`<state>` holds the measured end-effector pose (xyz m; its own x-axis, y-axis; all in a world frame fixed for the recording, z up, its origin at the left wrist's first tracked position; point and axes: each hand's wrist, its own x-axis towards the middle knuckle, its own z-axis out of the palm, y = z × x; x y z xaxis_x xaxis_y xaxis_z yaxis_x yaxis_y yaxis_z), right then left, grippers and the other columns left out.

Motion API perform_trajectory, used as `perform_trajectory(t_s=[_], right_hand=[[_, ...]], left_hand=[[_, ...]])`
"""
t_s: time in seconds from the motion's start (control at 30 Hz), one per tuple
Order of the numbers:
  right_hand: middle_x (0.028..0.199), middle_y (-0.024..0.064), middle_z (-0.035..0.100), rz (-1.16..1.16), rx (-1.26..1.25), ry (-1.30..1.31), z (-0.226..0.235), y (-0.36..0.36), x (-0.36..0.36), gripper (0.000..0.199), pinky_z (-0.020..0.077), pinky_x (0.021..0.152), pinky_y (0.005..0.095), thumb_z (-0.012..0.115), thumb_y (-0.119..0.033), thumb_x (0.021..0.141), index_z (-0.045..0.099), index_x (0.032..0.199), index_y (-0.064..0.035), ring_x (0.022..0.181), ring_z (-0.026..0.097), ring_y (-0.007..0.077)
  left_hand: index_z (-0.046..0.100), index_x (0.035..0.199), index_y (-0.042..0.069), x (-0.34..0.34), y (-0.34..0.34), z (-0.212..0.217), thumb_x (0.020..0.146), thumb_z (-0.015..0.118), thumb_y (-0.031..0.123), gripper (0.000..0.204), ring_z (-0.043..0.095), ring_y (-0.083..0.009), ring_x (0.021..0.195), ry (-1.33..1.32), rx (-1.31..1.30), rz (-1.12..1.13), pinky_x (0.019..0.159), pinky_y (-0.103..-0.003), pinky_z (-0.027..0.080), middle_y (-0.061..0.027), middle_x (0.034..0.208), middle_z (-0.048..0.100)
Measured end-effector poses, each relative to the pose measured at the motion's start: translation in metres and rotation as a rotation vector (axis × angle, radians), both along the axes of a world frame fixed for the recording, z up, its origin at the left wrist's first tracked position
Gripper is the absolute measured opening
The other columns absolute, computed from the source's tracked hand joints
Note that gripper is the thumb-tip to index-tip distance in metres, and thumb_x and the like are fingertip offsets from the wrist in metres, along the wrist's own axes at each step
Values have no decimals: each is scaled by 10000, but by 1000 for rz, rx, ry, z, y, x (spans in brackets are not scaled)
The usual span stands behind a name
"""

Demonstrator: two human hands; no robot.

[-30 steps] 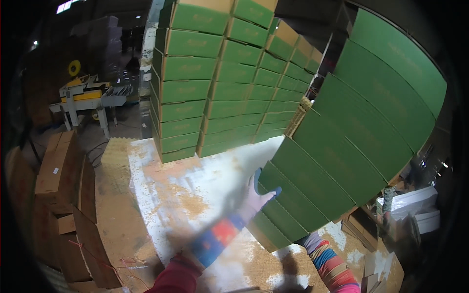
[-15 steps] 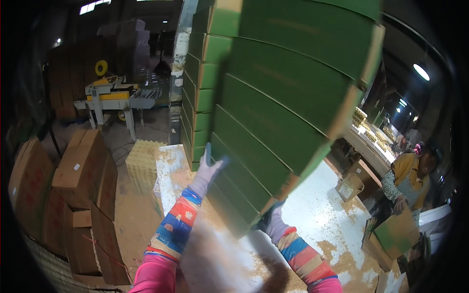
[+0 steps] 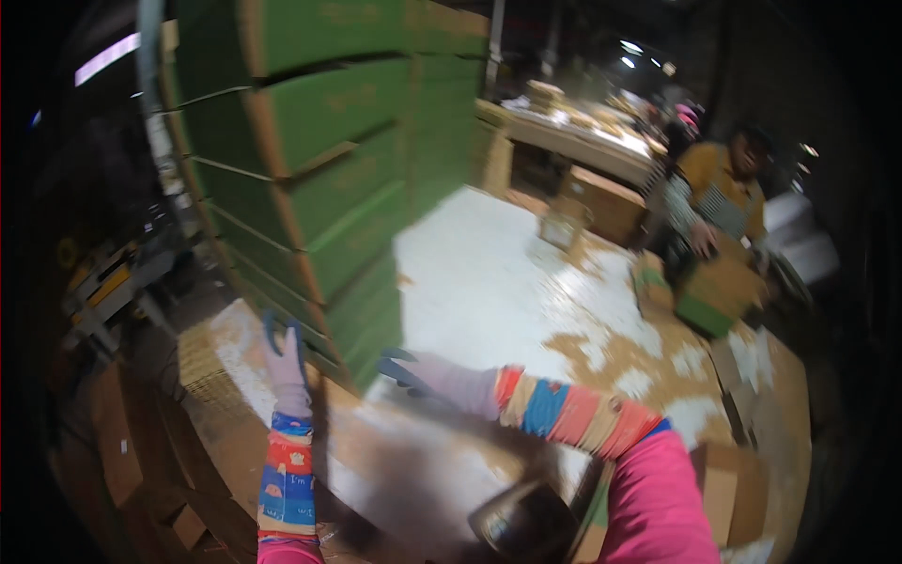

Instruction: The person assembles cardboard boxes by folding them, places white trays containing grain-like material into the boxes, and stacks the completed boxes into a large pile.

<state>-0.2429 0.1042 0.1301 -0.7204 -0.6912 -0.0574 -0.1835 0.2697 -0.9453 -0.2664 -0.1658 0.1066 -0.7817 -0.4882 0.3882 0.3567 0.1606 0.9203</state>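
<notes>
A tall stack of green cartons with brown edges point(image 3: 343, 160) stands on the worn white tabletop point(image 3: 470, 273). My left hand point(image 3: 287, 367), in a pale glove with dark fingertips, is raised beside the stack's lower left face, fingers apart. My right hand point(image 3: 427, 373), gloved alike, reaches in from the right near the bottom front corner, its fingers stretched toward the stack. Neither hand grips anything; whether the fingertips touch the cartons I cannot tell.
A dark blurred object point(image 3: 522, 519) lies at the near edge. At right a co-worker point(image 3: 723, 193) handles a brown and green carton point(image 3: 719, 291). Brown cartons point(image 3: 127, 442) stand at lower left beside a pile of egg trays point(image 3: 209, 362). A clear container point(image 3: 562, 223) sits farther back.
The green carton stack between my hands now stands at the left with the others. My hands have come off it, the right one moving left and inward. The view has swung right.
</notes>
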Motion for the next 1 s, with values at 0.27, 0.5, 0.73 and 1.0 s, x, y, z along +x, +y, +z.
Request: perform_trajectory(t_s=[0.27,0.5,0.73,1.0], right_hand=[[1304,117,581,-574,54,313,192,294,265,543,423,1021,299,530,-263,982,418,1449,-11,1187,536,163],[1303,131,615,-1491,625,86,109,506,546,483,463,1007,328,635,-207,915,538,1346,-11,1166,594,202],[1325,99,552,-1194,-550,-745,-48,511,574,637,515,877,344,673,-304,915,405,1447,-78,1108,570,174],[1387,96,507,-942,-290,-265,-59,509,529,711,481,951,337,705,-236,894,348,1476,-37,1202,521,167]], left_hand=[[305,1486,-33,226,257,22,945,525,123,605,328,-265,1412,-186,296,-1225,1147,-366,272,-169,1545,317],[395,1434,-3,326,402,-31,898,595,-46,573,440,-326,1344,-916,831,-1328,1111,-411,361,-161,1442,465],[321,1468,25,347,475,-35,829,743,48,767,604,-178,1070,-591,17,-1469,886,-297,519,-101,1237,597],[179,1538,19,393,467,11,840,756,154,916,488,-208,1273,-591,7,-1292,1025,-313,440,-146,1445,433]])
